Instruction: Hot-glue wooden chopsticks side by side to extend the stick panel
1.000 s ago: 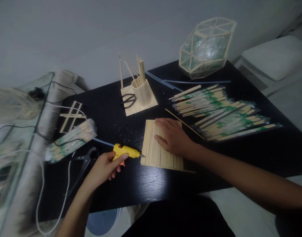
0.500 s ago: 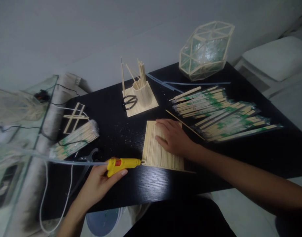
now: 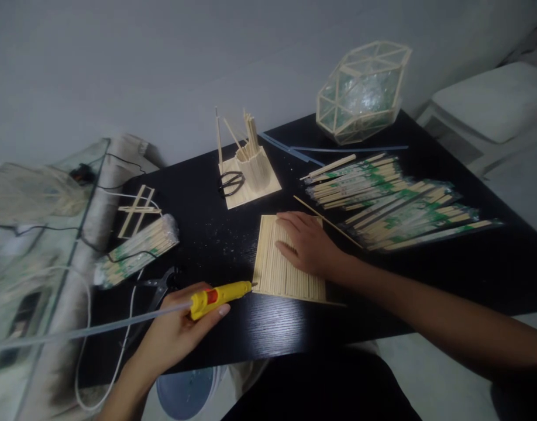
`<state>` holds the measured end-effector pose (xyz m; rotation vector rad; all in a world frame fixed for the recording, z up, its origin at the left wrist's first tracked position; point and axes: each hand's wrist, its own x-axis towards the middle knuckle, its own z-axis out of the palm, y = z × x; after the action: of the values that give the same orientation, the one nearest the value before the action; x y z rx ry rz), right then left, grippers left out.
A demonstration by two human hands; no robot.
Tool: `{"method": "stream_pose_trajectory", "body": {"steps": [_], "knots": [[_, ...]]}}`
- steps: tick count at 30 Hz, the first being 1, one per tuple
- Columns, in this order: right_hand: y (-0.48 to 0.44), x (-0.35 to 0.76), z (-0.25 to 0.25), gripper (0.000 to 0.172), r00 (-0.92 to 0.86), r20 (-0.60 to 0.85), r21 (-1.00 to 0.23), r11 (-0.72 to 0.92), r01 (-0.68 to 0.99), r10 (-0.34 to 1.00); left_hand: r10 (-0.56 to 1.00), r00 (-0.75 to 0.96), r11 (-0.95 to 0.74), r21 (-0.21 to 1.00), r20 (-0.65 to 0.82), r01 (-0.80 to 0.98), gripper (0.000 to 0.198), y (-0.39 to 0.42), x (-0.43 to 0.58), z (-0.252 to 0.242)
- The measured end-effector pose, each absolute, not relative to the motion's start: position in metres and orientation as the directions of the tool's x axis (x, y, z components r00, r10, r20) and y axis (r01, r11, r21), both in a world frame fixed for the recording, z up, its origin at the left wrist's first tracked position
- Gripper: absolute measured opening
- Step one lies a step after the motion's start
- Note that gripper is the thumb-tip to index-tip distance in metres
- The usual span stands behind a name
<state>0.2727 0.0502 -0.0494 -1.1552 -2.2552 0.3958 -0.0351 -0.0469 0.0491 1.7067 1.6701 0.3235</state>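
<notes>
My left hand [image 3: 174, 330] grips a yellow glue gun [image 3: 218, 294] near the table's front edge. Its nozzle points right and touches the near-left corner of a flat panel of bamboo sticks [image 3: 277, 272]. A clear glue stick [image 3: 114, 324] trails out of the gun's back to the left. My right hand [image 3: 310, 242] lies flat on the panel with fingers stretched out, pressing it onto the black table [image 3: 233, 228]. A single thin stick [image 3: 327, 221] lies just behind that hand.
Wrapped chopsticks [image 3: 395, 202] spread over the right side. A stick cup on a square base [image 3: 251, 172] with scissors [image 3: 231, 181] stands behind. A geometric stick lantern [image 3: 362, 88] sits far right. Left: a chopstick bundle [image 3: 137, 251], a stick cross [image 3: 139, 210], pliers [image 3: 161, 286], cords.
The glue gun has rolled over in my left hand and dropped nearer the front edge, its nozzle now at the panel's corner. My right hand has stayed on the panel.
</notes>
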Motion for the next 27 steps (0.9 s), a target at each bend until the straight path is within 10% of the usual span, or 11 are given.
{"method": "stream_pose_trajectory", "body": {"steps": [27], "knots": [[0.0505,0.2729,-0.0508,0.043,-0.470,0.367,-0.486,0.596,0.639,0.803,0.840,0.538,-0.444,0.480,-0.072,0.757,0.035,-0.0479,-0.0252,0.0511]]}}
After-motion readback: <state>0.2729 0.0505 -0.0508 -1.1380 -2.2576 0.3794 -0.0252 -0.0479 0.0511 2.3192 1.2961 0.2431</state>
